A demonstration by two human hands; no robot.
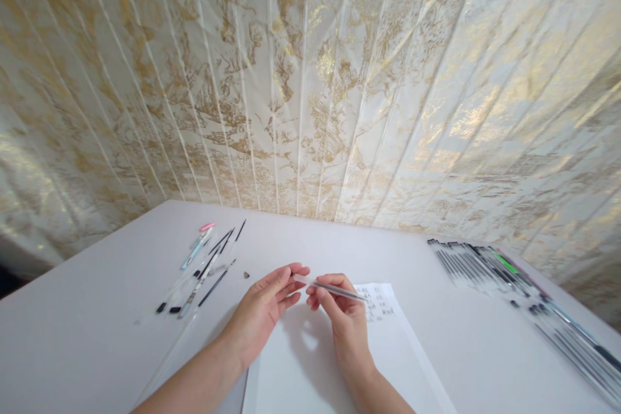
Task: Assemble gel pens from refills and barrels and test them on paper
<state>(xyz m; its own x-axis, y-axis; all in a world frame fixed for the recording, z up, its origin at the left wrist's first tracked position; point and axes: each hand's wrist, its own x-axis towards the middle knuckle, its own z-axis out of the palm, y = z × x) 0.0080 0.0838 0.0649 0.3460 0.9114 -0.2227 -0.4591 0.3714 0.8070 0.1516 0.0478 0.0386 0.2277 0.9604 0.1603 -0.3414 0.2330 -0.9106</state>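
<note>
Over a white sheet of paper [291, 369], both my hands hold a slim pen [334, 289] with a translucent barrel and a dark core. My right hand [347, 323] pinches it between thumb and fingers, its back end pointing right. At the other end, my left hand [272, 301] has its thumb and index finger closed on the pale, clear front part. A small dark tip shows by the left thumb; its exact form is blurred. Handwritten characters [381, 304] fill the sheet's upper right corner.
Loose pen parts, dark sticks [216, 288] and a light blue pen with a pink top [196, 249] lie on the left. A small dark piece [246, 275] sits near my left hand. Rows of pens or refills [466, 262] cover the right side. A gold-patterned curtain [291, 90] hangs behind the table.
</note>
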